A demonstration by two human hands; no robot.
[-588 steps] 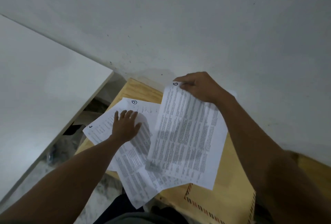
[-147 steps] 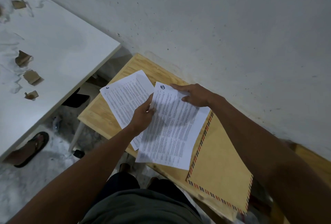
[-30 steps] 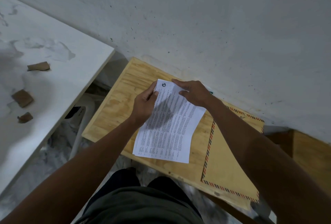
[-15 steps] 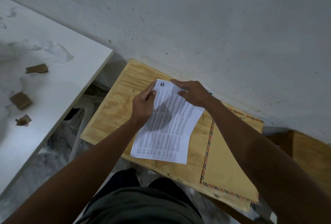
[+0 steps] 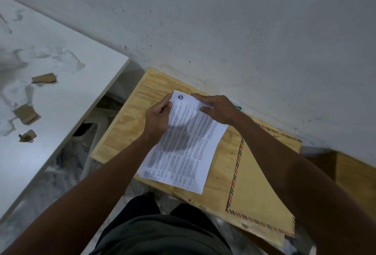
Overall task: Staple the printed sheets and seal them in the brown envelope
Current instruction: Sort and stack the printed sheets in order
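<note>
A stack of printed sheets, its top page marked with a circled 1, lies on a small plywood table. My left hand grips the stack's upper left edge, thumb on top. My right hand holds the upper right corner, fingers on the page. The brown envelope with a red and black striped border lies to the right of the sheets, partly under my right forearm. A small teal object peeks out behind my right hand by the wall; I cannot tell what it is.
A white table with scraps of brown paper stands to the left. A grey wall runs right behind the plywood table. Below are my lap and a marbled floor. Another wooden surface adjoins at the right.
Over the last second the sheets stay squared in both hands with little movement. Earlier the pages lay spread across the table; they are now gathered into one stack.
</note>
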